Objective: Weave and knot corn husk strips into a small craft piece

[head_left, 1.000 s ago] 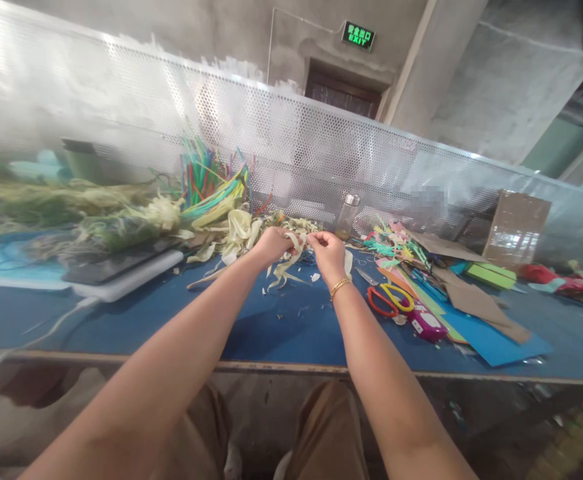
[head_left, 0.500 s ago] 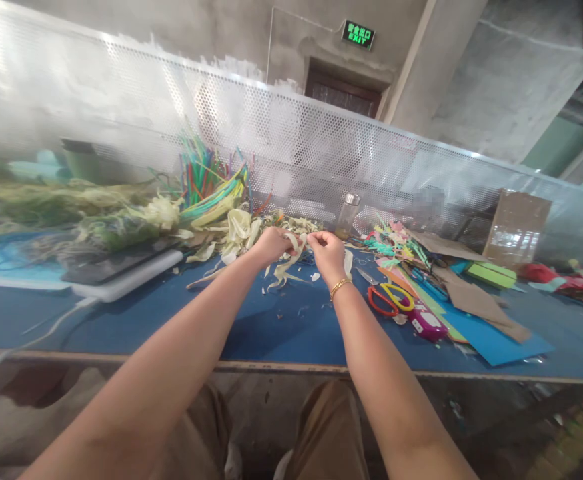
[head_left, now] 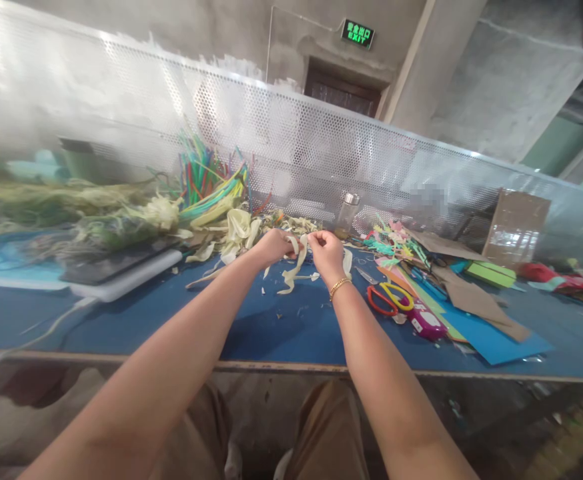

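Over the middle of the blue table, my left hand [head_left: 274, 247] is closed on a pale, cream-green strip [head_left: 297, 267], perhaps dried husk. My right hand [head_left: 327, 249] pinches the same strip near its upper end, a little to the right of the left hand. The strip's loose end dangles and curls between the hands. Behind them lies a heap of similar pale strips [head_left: 241, 230]. A curled pale piece [head_left: 347, 261] shows beside my right wrist, which wears a gold bracelet. The fingertips of my left hand are partly hidden.
Scissors with red and yellow handles [head_left: 390, 299] and a purple box [head_left: 425, 321] lie to the right, beside coloured paper [head_left: 491, 330]. A glass bottle [head_left: 347, 213] stands behind. Leftward are a white device [head_left: 131, 277] with a cable and coloured pipe cleaners [head_left: 204, 177]. A perforated metal panel borders the back.
The strip's hanging end has shifted slightly right and hangs straighter. Both hands stay nearly in place, still on the strip.
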### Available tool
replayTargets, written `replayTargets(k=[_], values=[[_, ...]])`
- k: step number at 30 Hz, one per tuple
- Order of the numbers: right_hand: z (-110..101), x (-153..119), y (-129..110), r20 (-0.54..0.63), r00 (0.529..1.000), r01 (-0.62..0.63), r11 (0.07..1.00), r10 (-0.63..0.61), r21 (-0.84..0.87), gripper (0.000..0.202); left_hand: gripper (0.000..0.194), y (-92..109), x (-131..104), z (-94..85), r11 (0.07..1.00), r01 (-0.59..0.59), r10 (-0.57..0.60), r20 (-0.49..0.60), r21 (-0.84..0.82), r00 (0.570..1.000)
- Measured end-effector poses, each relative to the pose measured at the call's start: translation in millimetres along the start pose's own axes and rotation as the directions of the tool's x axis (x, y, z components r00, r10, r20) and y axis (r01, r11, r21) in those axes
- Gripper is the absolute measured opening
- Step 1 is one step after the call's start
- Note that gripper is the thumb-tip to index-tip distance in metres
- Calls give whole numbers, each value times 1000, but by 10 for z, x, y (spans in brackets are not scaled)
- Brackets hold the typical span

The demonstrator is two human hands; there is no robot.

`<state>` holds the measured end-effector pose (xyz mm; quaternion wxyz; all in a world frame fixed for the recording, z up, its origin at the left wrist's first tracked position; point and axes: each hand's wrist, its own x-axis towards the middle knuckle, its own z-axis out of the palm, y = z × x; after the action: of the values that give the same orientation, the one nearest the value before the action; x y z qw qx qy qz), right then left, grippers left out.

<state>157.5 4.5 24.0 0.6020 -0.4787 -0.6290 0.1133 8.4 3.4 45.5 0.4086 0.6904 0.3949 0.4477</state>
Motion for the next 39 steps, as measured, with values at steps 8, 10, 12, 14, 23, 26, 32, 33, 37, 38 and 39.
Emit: replayTargets(k=[8, 10, 12, 14, 23, 26, 32, 33, 37, 38, 39], values=[[-1, -16, -44, 43, 999, 26, 998, -28, 56, 22, 10, 38, -35, 21, 1000, 15, -15, 24, 4, 1000], [-4, -23, -53, 48, 998, 23, 997, -27, 71, 23, 9, -4, -3, 20, 1000, -5, 6, 27, -25, 1000], [-9, -31, -67, 47, 999, 11, 998, -15, 69, 26, 8, -55, 38, 10, 999, -24, 24, 10, -33, 1000], [-16, -39, -86, 58, 998, -3, 998, 0, 59, 29, 11, -102, 75, -6, 999, -44, 43, -23, -11, 999], [-37, -74, -143, 61, 998, 5, 1000, -4, -16, 23, 20, -151, 90, -13, 991, -94, 99, -46, 93, 994], [-38, -72, -126, 61, 998, 17, 999, -15, -45, 25, 19, -112, 70, -6, 992, -99, 102, -43, 82, 994], [-20, -48, -54, 28, 999, 28, 996, -25, -85, 24, 13, -87, 95, -9, 998, -60, 58, -72, -25, 996], [-19, -47, -49, 29, 999, 34, 996, -32, -86, 24, 12, -100, 109, -12, 997, -58, 55, -75, -43, 996], [-20, -44, -46, 46, 998, 57, 994, -52, -97, 24, 9, -153, 145, -24, 996, -51, 42, -113, -75, 993], [-21, -43, -44, 48, 997, 59, 993, -55, -102, 23, 9, -156, 146, -26, 995, -54, 44, -115, -83, 992], [-21, -41, -41, 50, 997, 61, 992, -56, -106, 23, 9, -154, 143, -28, 994, -58, 48, -112, -92, 993]])
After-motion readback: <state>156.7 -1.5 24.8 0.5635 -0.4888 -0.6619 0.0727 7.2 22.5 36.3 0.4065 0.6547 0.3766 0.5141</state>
